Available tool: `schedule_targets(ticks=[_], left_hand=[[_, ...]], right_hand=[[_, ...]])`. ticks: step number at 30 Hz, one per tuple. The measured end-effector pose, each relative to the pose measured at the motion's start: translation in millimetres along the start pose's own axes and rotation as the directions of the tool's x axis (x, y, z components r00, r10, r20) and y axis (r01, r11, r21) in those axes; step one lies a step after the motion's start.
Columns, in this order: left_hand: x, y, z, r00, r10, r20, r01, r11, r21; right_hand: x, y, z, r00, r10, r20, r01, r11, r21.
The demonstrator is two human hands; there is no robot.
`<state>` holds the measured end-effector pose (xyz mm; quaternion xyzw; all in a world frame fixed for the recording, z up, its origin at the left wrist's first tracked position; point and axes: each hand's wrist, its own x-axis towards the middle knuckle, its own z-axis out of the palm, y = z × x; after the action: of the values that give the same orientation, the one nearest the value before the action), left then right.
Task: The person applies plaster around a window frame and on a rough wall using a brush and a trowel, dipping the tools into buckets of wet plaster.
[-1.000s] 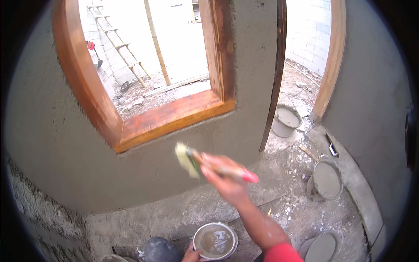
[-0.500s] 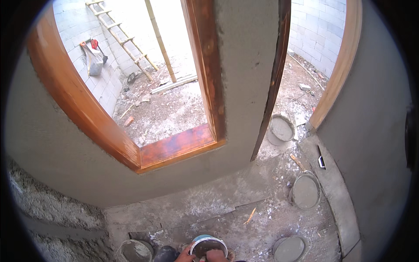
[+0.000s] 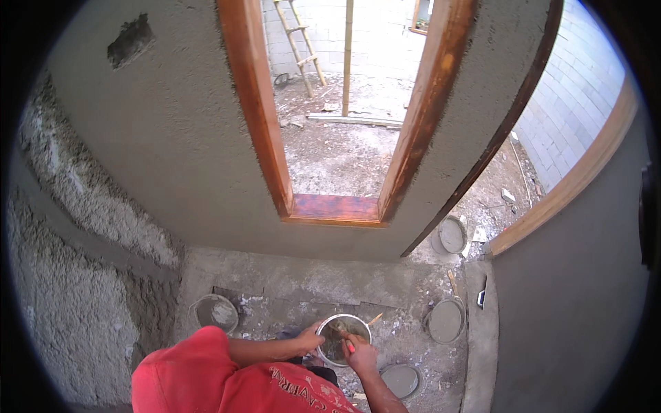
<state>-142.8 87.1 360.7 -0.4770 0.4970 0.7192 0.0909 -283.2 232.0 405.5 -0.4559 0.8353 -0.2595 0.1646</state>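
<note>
Left fingers grip a bucket of murky liquid; right fingers clasp a brush.

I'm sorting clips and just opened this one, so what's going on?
Someone in a red top has a white-rimmed bucket: the left hand grips its rim, while the right hand holds a red-ended brush down inside it. Other buckets of grey mix stand on the floor.

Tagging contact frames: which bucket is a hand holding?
The white-rimmed bucket, its rim gripped by the left hand; the other four visible buckets have no hand on them.
</note>
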Motion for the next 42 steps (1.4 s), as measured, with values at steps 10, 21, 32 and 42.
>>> schedule_targets(ticks=[10,21,32,42], left_hand=[[29,46,-12,0.983,0.154,-0.102,-0.145,0.985,0.093],[3,13,-75,0.925,-0.064,-0.375,-0.177,0.799,-0.575],[-76,-106,-36,0.617,-0.489,-0.617,-0.485,0.381,-0.787],[-113,-156,2,0.535,-0.649,-0.541,-0.528,0.243,-0.814]], right_hand=[[28,-26,-25,0.97,-0.141,-0.199,0.169,0.977,0.131],[208,-136,-27,0.958,-0.155,-0.243,0.288,0.535,0.794],[453,-118,137,0.568,-0.819,-0.077,0.82,0.555,0.143],[450,-117,147,0.691,-0.629,0.357,0.703,0.699,-0.13]])
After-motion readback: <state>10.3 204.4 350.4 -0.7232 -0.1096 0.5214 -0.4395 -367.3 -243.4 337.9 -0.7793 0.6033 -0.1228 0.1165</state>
